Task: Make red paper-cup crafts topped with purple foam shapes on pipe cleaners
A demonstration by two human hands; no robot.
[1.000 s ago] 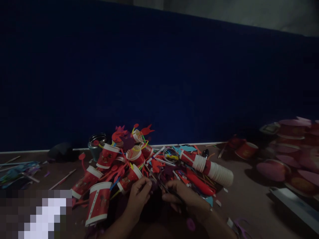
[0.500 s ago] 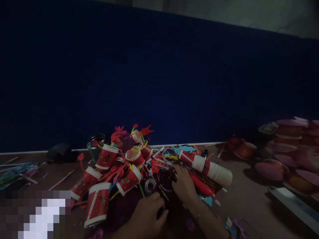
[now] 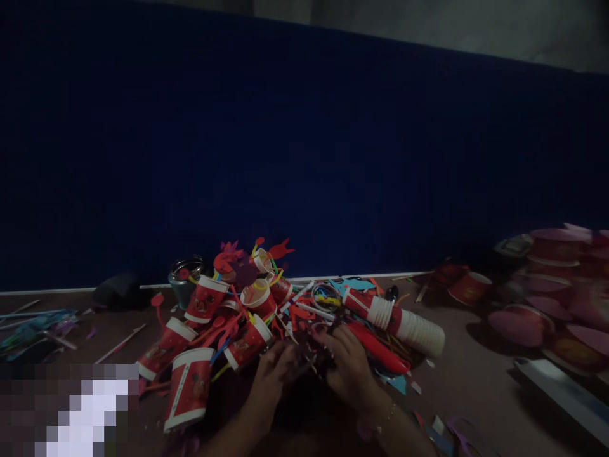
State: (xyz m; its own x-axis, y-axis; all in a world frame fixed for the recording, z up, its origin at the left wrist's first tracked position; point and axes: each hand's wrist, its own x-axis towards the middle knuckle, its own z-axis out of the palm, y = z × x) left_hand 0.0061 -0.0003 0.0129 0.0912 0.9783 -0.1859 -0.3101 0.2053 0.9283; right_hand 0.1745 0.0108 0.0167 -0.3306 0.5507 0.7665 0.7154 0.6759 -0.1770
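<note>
Close together at the front middle of the pile, my left hand point(image 3: 276, 365) and my right hand point(image 3: 346, 362) have their fingers curled inward. Between them is a dark, round-edged thing point(image 3: 309, 357), blurred and partly covered by the fingers, so its kind is unclear. Red paper cups point(image 3: 190, 387) with coloured stems and red cut-out shapes lie heaped to the left of my left hand. Beyond my right hand, a nested stack of paper cups point(image 3: 419, 333) lies on its side. A shiny red strip-like thing point(image 3: 383, 349) rests just right of that hand.
Behind the pile rises a dark blue panel point(image 3: 304, 158). A jar point(image 3: 183, 279) stands at the back left. More red cups with pink discs point(image 3: 521, 327) are heaped at the right, near a long pale flat piece point(image 3: 561, 393). Purple scissors point(image 3: 461, 431) lie at the front right.
My left hand has moved up and forward to meet my right hand, and its fingers have curled in. The round spool-like thing seen between them before is now hidden.
</note>
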